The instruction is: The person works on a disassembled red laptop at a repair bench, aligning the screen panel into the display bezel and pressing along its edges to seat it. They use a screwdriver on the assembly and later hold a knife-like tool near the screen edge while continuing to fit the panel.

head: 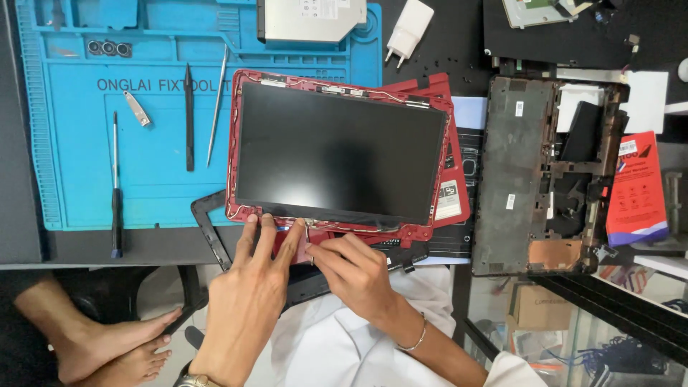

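Left hand (247, 301) open, fingers spread on red plastic laptop lid (247, 154); right hand (355, 276) pinches thin cable at black screen panel's (337, 154) lower edge. Hard tug likely tears it.

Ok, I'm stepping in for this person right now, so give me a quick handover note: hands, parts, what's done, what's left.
Left hand: fingertips pressed flat on the near edge of the red plastic laptop lid.
Right hand: fingers pinching at the hinge area on that near edge; what it grips is too small to tell.
Black flat screen panel lies in the lid, bezel off; black plastic bezel frame sticks out underneath.
Dark laptop base shell sits to the right, stripped.
Long screwdriver and other tools lie on the blue repair mat.
Left: screen is not yet out of the lid.
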